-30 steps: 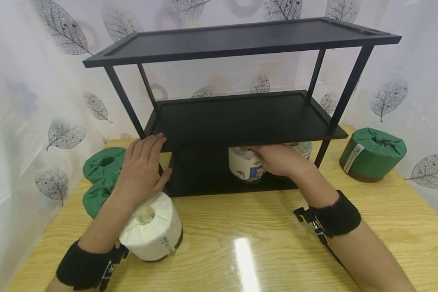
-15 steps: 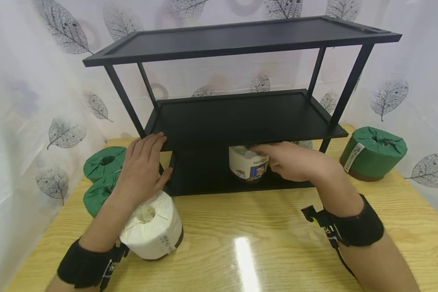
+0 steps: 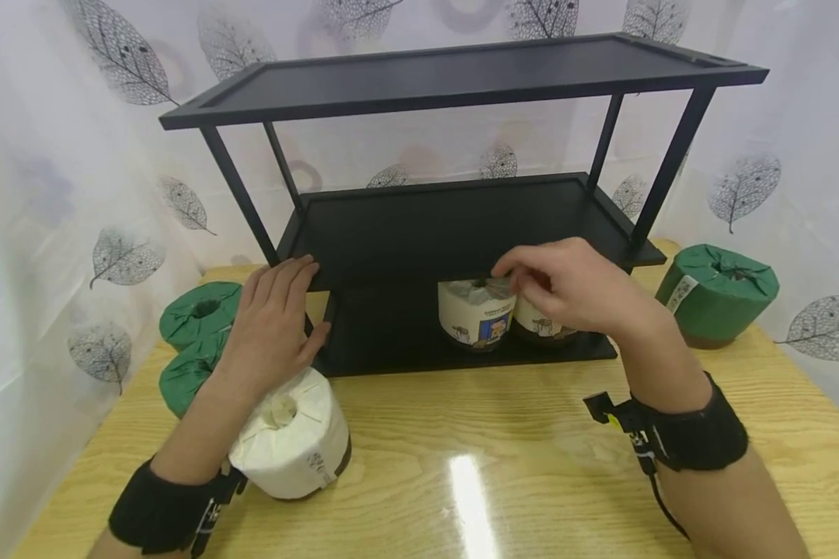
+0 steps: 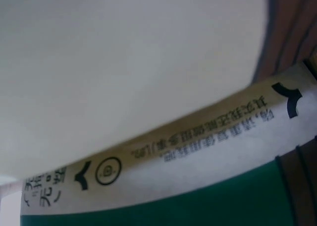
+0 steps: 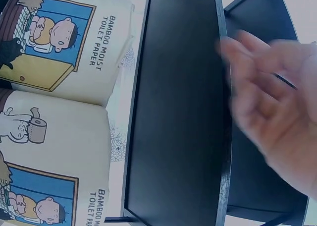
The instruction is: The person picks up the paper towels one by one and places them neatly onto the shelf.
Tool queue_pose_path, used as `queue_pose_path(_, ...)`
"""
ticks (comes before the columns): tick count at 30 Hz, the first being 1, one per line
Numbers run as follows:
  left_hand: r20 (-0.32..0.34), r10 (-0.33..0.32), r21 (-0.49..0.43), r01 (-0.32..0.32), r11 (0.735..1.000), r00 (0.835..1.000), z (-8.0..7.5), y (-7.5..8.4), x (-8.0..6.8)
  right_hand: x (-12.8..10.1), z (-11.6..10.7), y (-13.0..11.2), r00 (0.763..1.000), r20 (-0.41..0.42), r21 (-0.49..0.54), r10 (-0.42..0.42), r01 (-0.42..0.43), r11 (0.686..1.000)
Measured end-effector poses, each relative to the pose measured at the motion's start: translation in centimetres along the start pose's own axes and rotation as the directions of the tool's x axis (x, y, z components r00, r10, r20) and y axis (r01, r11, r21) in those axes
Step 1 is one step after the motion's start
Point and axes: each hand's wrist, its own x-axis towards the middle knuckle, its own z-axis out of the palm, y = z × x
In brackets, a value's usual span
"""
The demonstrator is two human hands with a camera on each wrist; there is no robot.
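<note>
My left hand [image 3: 266, 330] rests on the front left edge of the middle tier of a black shelf rack [image 3: 426, 233], fingers straight. My right hand [image 3: 569, 283] holds nothing; its fingers hang loosely curled in front of the same tier's right part. Below it, two paper-wrapped toilet paper rolls with cartoon prints, a left one [image 3: 471, 314] and a right one [image 3: 540, 324], stand side by side on the bottom tier. The right wrist view shows their wrappers [image 5: 59, 156] and my blurred right hand [image 5: 275, 102]. Under my left forearm stands a white-wrapped roll [image 3: 304, 439].
Two green-wrapped rolls, a rear one [image 3: 199, 310] and a front one [image 3: 185, 380], stand left of the rack, the front one partly hidden by my forearm. Another green roll [image 3: 723, 295] stands at the right on the wooden table [image 3: 405, 435]. A leaf-print curtain [image 3: 419, 151] hangs behind.
My right hand has let go of the rolls on the bottom tier and moved up and to the right, out in front of the rack. My left hand stays put.
</note>
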Motion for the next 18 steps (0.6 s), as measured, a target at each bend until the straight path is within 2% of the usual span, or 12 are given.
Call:
queue_pose_path(1, 0.001, 0.001, 0.001, -0.001, 1.0, 1.0, 0.0, 0.0, 0.0, 0.1, 0.1, 0.1, 0.995, -0.093, -0.027, -0.03, 0.028, 0.999)
queue_pose_path(3, 0.0, 0.001, 0.001, -0.001, 1.0, 1.0, 0.0, 0.0, -0.1, 0.4, 0.5, 0.4, 0.969, -0.241, -0.09, -0.06, 0.039, 0.995)
queue_pose_path(4, 0.0, 0.001, 0.001, -0.001, 1.0, 1.0, 0.0, 0.0, -0.1, 0.5, 0.7, 0.6, 0.957, -0.285, -0.112, -0.052, 0.021, 0.993)
queue_pose_path(6, 0.005, -0.002, 0.0, 0.002, 1.0, 1.0, -0.1, 0.0, -0.2, 0.8, 1.3, 1.0, 0.947, -0.322, -0.147, -0.007, -0.043, 0.988)
queue_pose_path(8, 0.012, -0.006, 0.002, 0.006, 1.0, 1.0, 0.0, 0.0, -0.2, 1.1, 1.8, 1.5, 0.953, -0.295, -0.183, 0.071, -0.129, 0.975)
queue_pose_path(12, 0.018, -0.004, 0.009, 0.004, 1.0, 1.0, 0.0, -0.1, -0.1, 1.3, 2.8, 2.1, 0.962, -0.154, -0.318, 0.227, -0.266, 0.91)
queue_pose_path(15, 0.02, -0.002, 0.015, 0.001, 1.0, 1.0, -0.1, -0.1, 0.0, 1.4, 3.0, 1.9, 0.955, -0.065, -0.404, 0.288, -0.289, 0.868)
queue_pose_path(18, 0.024, -0.003, 0.018, 0.003, 1.0, 1.0, -0.2, -0.1, 0.1, 1.4, 2.9, 1.7, 0.953, -0.029, -0.425, 0.301, -0.284, 0.86)
